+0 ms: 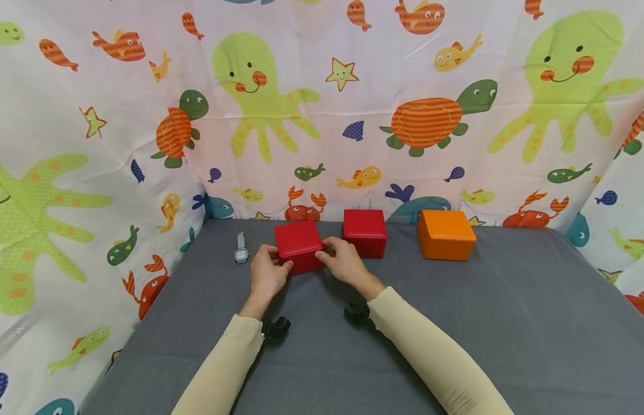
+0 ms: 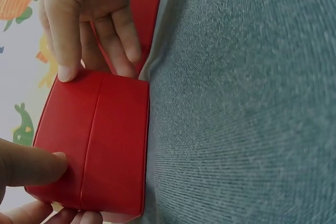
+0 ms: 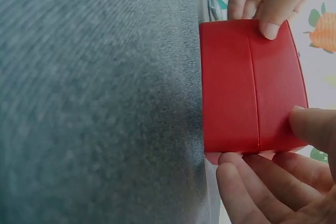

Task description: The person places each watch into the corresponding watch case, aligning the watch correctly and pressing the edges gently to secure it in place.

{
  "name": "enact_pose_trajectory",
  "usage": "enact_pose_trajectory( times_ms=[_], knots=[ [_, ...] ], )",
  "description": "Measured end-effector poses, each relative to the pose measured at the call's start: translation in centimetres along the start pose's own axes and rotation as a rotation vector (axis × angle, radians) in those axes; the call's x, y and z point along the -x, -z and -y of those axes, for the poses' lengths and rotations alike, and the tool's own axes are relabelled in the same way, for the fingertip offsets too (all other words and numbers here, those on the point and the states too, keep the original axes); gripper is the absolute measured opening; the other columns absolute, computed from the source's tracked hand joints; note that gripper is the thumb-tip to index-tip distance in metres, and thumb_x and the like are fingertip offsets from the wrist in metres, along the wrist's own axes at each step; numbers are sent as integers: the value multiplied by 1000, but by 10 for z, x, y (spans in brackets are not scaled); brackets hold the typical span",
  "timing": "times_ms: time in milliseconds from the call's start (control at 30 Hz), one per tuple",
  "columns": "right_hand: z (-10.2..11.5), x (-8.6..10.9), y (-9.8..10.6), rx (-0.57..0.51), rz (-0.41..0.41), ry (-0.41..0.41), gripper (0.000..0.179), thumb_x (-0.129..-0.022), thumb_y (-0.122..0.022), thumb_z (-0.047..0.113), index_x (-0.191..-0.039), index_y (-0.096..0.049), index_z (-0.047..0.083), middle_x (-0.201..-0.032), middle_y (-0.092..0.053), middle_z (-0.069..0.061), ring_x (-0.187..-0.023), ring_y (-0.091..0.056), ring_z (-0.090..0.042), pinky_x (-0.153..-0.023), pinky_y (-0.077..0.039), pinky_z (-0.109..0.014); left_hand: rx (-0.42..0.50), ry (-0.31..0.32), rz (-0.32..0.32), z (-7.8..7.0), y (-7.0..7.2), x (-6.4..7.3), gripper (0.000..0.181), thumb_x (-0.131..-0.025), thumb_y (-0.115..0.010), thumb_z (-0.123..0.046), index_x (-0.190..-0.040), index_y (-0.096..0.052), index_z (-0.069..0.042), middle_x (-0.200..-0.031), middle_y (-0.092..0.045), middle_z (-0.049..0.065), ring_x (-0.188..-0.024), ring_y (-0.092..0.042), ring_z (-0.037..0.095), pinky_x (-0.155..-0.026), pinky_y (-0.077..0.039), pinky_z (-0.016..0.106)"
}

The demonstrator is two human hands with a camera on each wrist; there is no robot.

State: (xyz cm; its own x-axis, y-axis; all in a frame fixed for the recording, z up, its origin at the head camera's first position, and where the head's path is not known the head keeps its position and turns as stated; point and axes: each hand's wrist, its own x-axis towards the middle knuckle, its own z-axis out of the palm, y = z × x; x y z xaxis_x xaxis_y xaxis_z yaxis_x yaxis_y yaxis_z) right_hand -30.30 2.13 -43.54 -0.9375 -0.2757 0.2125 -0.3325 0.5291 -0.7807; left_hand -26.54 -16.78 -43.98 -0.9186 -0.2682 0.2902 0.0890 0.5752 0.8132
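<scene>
A red box with a lid seam across its front stands on the grey cloth, left of centre in the head view. My left hand grips its left side, thumb on the front face and fingers round the side, as the left wrist view shows up close. On the opposite side my right hand holds the same box; in the right wrist view its thumb presses the front while the fingers lie along the side. The lid looks closed, and the box's back is hidden.
A wristwatch lies left of the held box. To the right stand a second red box and an orange box. Behind the grey cloth hangs a curtain printed with sea animals.
</scene>
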Motion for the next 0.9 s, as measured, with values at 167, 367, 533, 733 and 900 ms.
enact_pose_trajectory(
  times_ms=[167,367,533,733,900],
  knots=[
    [-1,-3,-2,-16,0,-50,39,-88,-69,26,-119,-61,3,-108,-67,-7,-93,-63,-20,-78,-54,-36,12,40,34,6,-1,-2,45,-78,-75,-7,-117,-55,4,-108,-63,20,-96,-65,31,-82,-53,43],
    [-2,-8,-3,-37,7,-106,42,-85,-73,28,-118,-66,3,-103,-68,-6,-86,-60,-19,-72,-54,-32,24,79,87,8,1,-3,48,-80,-75,-8,-122,-57,5,-113,-64,21,-100,-65,32,-84,-53,43],
    [-3,-9,-4,-36,-1,-107,39,-85,-73,28,-115,-67,3,-100,-69,-5,-81,-60,-18,-68,-53,-31,34,96,107,10,1,-5,48,-79,-75,-7,-122,-58,6,-113,-64,22,-101,-65,32,-83,-54,42],
    [-3,-6,-7,-31,-42,-80,37,-85,-73,28,-111,-67,2,-98,-69,-6,-78,-61,-17,-67,-53,-31,49,130,125,9,0,-6,48,-78,-76,-5,-121,-59,6,-111,-66,22,-99,-66,30,-82,-54,41],
    [-2,-4,-8,-58,-70,-93,38,-86,-73,27,-114,-63,4,-104,-68,-7,-85,-62,-19,-71,-54,-33,47,139,116,10,0,-7,46,-77,-76,-4,-120,-61,5,-110,-67,21,-98,-66,30,-82,-54,41]
  ],
)
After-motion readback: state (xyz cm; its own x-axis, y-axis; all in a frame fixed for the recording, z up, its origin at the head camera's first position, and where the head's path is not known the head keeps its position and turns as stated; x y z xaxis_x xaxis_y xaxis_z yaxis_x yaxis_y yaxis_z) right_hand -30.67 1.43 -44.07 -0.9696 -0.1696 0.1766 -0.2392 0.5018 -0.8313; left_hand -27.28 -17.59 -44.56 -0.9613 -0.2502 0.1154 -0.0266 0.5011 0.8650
